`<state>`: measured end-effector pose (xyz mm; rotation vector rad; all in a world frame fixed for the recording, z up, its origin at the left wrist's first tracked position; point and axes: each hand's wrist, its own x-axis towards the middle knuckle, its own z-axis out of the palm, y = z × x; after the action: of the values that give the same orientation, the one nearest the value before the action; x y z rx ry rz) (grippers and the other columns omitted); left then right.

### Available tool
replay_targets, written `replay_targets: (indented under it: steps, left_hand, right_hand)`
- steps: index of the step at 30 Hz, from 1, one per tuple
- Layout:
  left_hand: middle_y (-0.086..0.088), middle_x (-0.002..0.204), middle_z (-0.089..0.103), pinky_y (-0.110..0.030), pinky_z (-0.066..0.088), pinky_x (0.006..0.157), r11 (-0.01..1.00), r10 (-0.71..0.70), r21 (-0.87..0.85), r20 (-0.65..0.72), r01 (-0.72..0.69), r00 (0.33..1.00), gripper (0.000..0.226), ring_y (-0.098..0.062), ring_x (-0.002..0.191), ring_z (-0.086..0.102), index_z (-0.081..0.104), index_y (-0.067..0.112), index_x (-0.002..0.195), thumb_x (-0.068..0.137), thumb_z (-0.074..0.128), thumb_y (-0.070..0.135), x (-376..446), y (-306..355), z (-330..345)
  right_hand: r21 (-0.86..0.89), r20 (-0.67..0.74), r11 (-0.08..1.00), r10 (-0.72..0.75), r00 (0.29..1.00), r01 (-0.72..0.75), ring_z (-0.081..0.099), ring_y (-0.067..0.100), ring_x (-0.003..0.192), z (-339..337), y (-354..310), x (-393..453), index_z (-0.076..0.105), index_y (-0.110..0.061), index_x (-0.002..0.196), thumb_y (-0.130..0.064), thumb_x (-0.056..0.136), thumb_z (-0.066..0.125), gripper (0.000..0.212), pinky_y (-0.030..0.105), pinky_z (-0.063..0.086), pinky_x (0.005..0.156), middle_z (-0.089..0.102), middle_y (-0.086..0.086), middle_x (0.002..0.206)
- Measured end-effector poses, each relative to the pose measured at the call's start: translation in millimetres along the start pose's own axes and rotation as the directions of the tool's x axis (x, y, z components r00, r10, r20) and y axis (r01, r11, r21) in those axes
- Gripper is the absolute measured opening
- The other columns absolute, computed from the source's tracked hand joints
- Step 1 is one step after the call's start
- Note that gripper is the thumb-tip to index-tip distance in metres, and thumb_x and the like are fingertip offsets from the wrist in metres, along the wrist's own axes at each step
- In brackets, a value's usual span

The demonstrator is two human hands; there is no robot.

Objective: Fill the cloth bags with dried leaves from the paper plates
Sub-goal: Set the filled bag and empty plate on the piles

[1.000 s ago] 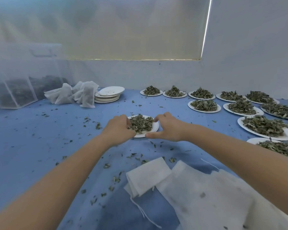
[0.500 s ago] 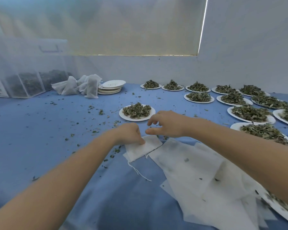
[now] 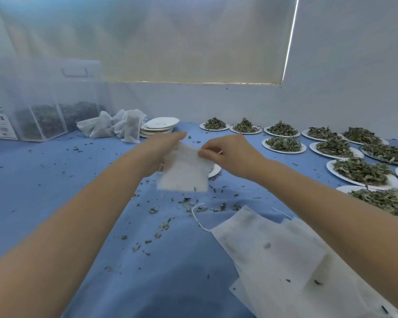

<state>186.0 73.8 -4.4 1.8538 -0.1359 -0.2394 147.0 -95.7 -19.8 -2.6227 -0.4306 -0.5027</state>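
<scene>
Blue tabletop (image 3: 55, 191), leaf bits scattered. Your left hand (image 3: 157, 152) and right hand (image 3: 232, 156) both pinch the cloth bag (image 3: 184, 173), lifted between them above a plate (image 3: 215, 171).

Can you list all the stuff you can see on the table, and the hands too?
held cloth bag: one, white, lifted over the middle plate
flat cloth bags: a pile, white, near right
filled cloth bags: a few, white, far left
plates of dried leaves: about a dozen, white plates with green leaves, right side
empty plates: one stack, white, far middle
plastic box: one, clear, far left
tablecloth: one, blue, strewn with leaf bits
left hand: holds the bag
right hand: pinches the bag's top edge
</scene>
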Motion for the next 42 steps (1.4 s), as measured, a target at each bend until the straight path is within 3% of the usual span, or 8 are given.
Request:
replay_targets:
  steps: [3,12,18,22,26,29,38,42]
  left_hand:
    - [0.003,0.086,0.059,-0.025,0.045,0.064,0.979,0.051,-0.187,-0.161,-0.081,0.986,0.022,-0.013,0.074,0.058,0.057,0.024,0.086,0.086,0.057,0.046,10,0,-8]
    - [0.000,0.086,0.062,-0.022,0.046,0.058,0.955,0.251,-0.078,-0.312,-0.288,0.916,0.015,-0.015,0.077,0.059,0.061,0.011,0.094,0.088,0.061,0.025,44,-18,-23]
    - [0.001,0.074,0.061,-0.016,0.044,0.051,0.942,0.282,-0.090,-0.305,-0.323,0.910,0.014,-0.012,0.064,0.056,0.060,0.012,0.076,0.086,0.063,0.021,65,-23,-21]
    - [0.010,0.071,0.062,-0.014,0.044,0.051,0.919,0.312,-0.133,-0.334,-0.372,0.889,0.013,-0.001,0.060,0.058,0.063,0.020,0.083,0.085,0.065,0.032,77,-20,-19]
    - [0.010,0.067,0.057,-0.009,0.040,0.049,0.899,0.330,-0.133,-0.418,-0.416,0.846,0.019,0.005,0.054,0.053,0.060,0.024,0.071,0.089,0.061,0.032,89,-13,-14]
    - [0.004,0.079,0.064,-0.024,0.048,0.068,0.898,0.334,-0.119,-0.440,-0.423,0.834,0.013,-0.010,0.074,0.060,0.062,0.025,0.076,0.088,0.062,0.030,95,-10,-7]
    - [0.009,0.078,0.065,-0.022,0.046,0.072,0.883,0.390,-0.048,-0.478,-0.467,0.787,0.012,-0.002,0.075,0.059,0.063,0.028,0.075,0.087,0.063,0.028,100,-7,2]
    - [0.002,0.081,0.069,-0.034,0.048,0.081,0.884,0.439,0.029,-0.399,-0.467,0.805,0.012,-0.013,0.086,0.064,0.068,0.024,0.078,0.087,0.062,0.028,99,-7,6]
  right_hand:
    - [0.075,-0.045,0.994,0.082,0.996,-0.078,0.058,0.010,0.082,0,-3,25,0.073,-0.015,0.095,-0.029,0.093,0.056,0.022,0.016,0.039,0.070,0.070,-0.001,0.095]
    - [0.506,-0.053,0.849,0.208,0.977,-0.153,0.065,0.021,0.091,22,-5,76,0.067,-0.012,0.098,-0.025,0.087,0.066,0.017,0.034,0.057,0.077,0.067,0.005,0.096]
    - [0.323,-0.145,0.933,0.216,0.966,-0.160,0.050,0.009,0.071,33,2,97,0.062,-0.016,0.076,-0.032,0.080,0.072,0.019,0.011,0.033,0.053,0.056,-0.006,0.073]
    - [0.245,-0.170,0.962,0.167,0.971,-0.123,0.030,0.009,0.051,36,7,105,0.037,-0.015,0.051,-0.029,0.086,0.065,0.047,0.018,0.028,0.048,0.033,-0.004,0.052]
    - [0.225,-0.163,0.970,0.127,0.978,-0.088,0.047,0.016,0.063,36,11,112,0.068,-0.002,0.083,-0.028,0.090,0.060,0.028,0.014,0.031,0.054,0.056,0.000,0.063]
    - [0.312,-0.266,0.949,0.140,0.954,-0.052,0.044,0.001,0.055,37,15,113,0.066,-0.022,0.097,-0.023,0.087,0.064,0.011,0.006,0.036,0.053,0.045,-0.013,0.057]
    - [0.170,-0.276,0.984,0.091,0.957,-0.045,0.044,0.015,0.102,36,20,106,0.069,-0.020,0.105,-0.036,0.087,0.063,0.025,0.015,0.030,0.079,0.055,0.000,0.105]
    - [0.156,-0.304,0.986,0.100,0.947,-0.054,0.049,0.012,0.091,34,21,99,0.070,-0.020,0.091,-0.035,0.083,0.067,0.018,0.022,0.036,0.079,0.058,-0.004,0.090]
